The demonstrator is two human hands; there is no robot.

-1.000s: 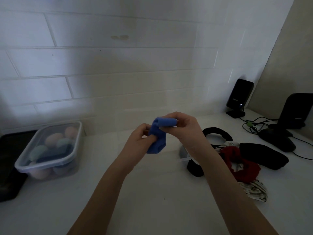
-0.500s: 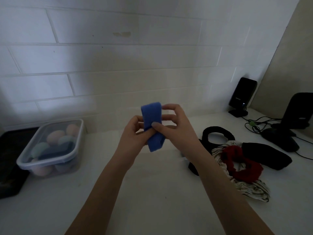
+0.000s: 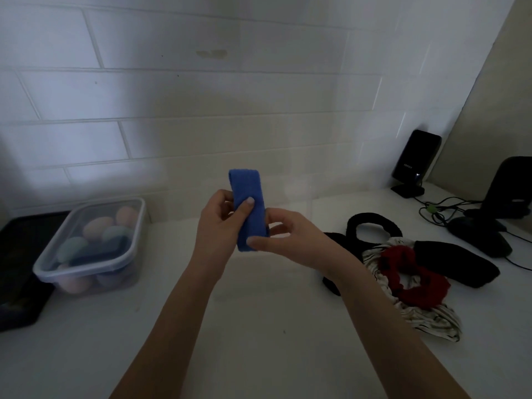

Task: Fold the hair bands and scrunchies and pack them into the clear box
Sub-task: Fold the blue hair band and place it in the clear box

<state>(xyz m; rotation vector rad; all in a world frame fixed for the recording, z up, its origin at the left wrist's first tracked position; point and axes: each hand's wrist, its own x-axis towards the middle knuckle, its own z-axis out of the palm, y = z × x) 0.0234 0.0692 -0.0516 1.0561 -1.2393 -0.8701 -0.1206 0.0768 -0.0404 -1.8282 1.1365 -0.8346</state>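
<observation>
A blue hair band [image 3: 248,194], folded flat into an upright strip, is held above the white counter. My left hand [image 3: 218,226] pinches its middle with thumb in front and fingers behind. My right hand [image 3: 288,240] pinches its lower end from the right. The clear box [image 3: 86,266] stands at the left with several pastel and dark bands inside, no lid on it. To the right lies a pile: a black band [image 3: 371,223], a red scrunchie [image 3: 414,277], a striped white scrunchie [image 3: 431,318] and a black folded band [image 3: 457,263].
A dark flat tray [image 3: 17,272] lies left of the box. A black speaker [image 3: 414,162] stands at the back right, with cables [image 3: 437,211] and a black stand [image 3: 498,214] beside it. A tiled wall closes the back.
The blue band went from a bunched drape to a flat upright strip. My right hand slid from its top down to its lower end; my left hand stayed on its middle.
</observation>
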